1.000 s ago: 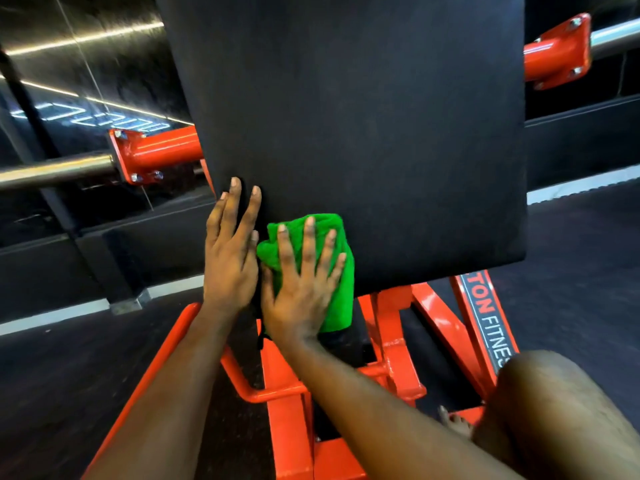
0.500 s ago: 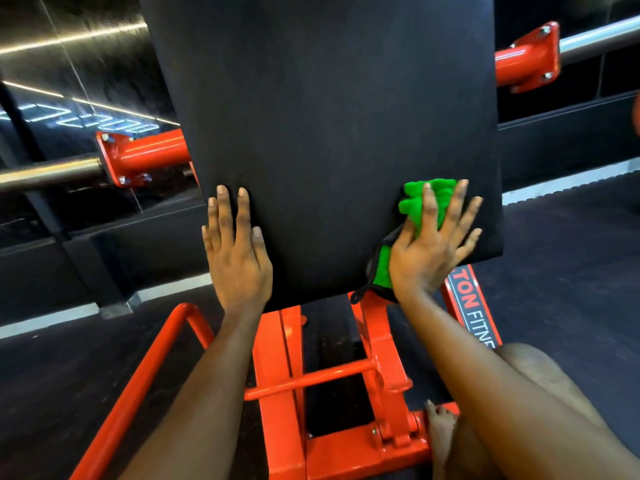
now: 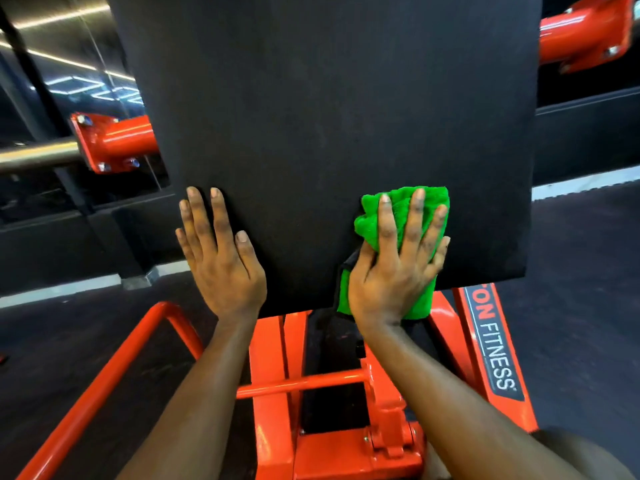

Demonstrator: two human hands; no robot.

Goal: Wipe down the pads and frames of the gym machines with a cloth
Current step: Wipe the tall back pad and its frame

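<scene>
Wiping the lower edge of the black pad (image 3: 322,133).
Right hand (image 3: 394,268) presses the green cloth (image 3: 405,209) flat there with straight fingers; left hand (image 3: 221,258) rests flat, steadying. Next, likely the orange frame (image 3: 273,375).

Slid the green cloth (image 3: 367,226) under the flat right hand (image 3: 388,282) along the lower part of the black pad (image 3: 329,116): from just beside the left hand (image 3: 225,268) a second ago, out to the pad's right edge half a second ago, and now back a little inward, with bare pad showing to its right. Shifted the left hand slightly over that second, from the pad's left edge onto its lower-left corner, now well apart from the right. Drew the view nearer too, pushing the right-side orange bracket (image 3: 585,32) up into the picture's top corner.
</scene>
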